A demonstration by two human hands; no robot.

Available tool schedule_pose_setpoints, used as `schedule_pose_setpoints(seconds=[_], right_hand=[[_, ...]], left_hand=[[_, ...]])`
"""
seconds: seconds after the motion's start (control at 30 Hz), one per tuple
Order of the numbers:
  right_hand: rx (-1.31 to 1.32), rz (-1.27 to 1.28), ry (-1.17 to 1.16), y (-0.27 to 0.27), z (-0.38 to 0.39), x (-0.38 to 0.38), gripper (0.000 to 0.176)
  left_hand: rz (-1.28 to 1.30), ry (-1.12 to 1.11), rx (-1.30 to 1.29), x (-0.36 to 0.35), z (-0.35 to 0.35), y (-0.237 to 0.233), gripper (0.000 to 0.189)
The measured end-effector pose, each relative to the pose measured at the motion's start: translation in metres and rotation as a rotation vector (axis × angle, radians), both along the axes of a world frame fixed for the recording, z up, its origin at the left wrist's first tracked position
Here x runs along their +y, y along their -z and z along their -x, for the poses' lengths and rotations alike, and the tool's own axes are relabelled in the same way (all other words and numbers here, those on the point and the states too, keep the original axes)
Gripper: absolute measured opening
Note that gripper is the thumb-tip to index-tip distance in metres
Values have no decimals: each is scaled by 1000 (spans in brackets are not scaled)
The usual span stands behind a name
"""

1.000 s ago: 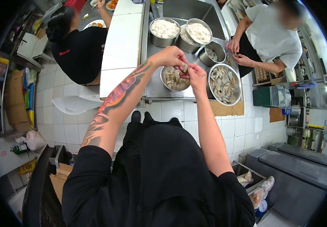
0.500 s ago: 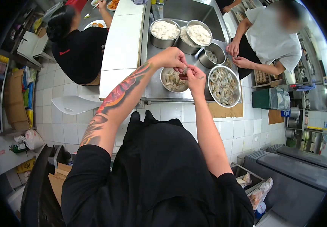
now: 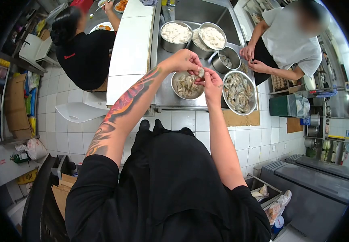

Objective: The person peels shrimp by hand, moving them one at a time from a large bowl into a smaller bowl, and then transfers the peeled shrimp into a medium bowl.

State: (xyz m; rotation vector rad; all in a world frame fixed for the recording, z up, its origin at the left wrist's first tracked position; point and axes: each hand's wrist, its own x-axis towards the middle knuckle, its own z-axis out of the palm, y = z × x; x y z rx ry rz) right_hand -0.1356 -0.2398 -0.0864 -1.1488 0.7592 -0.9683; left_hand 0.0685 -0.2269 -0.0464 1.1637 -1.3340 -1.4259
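Observation:
A small greyish shrimp [image 3: 201, 72] is pinched between the fingertips of my left hand [image 3: 185, 61] and my right hand [image 3: 212, 84]. Both hands are closed and meet over a metal bowl of shrimp shells and heads [image 3: 187, 86]. To the right of my right hand stands a larger round metal bowl heaped with unpeeled shrimp [image 3: 239, 92]. Beyond it, a small steel pot [image 3: 233, 51] holds a few greyish shrimp.
Steel pots of whitish pieces [image 3: 176, 32] stand before the sink [image 3: 206, 14]. A co-worker in a white shirt [image 3: 291, 36] works at the right edge of the steel counter [image 3: 164, 90]. At left, a person in black [image 3: 83, 60] sits beside the white tiled ledge [image 3: 130, 52].
My hands have shifted slightly to the right, and the shrimp between them now shows more clearly. The bowls have stayed in place.

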Motion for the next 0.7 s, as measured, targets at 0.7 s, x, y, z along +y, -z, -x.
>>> schedule_pose_setpoints(seconds=[0.7], right_hand=[[-136, -121, -41, -10, 2, -1, 29]], left_hand=[[77, -36, 2, -3, 2, 5, 17]])
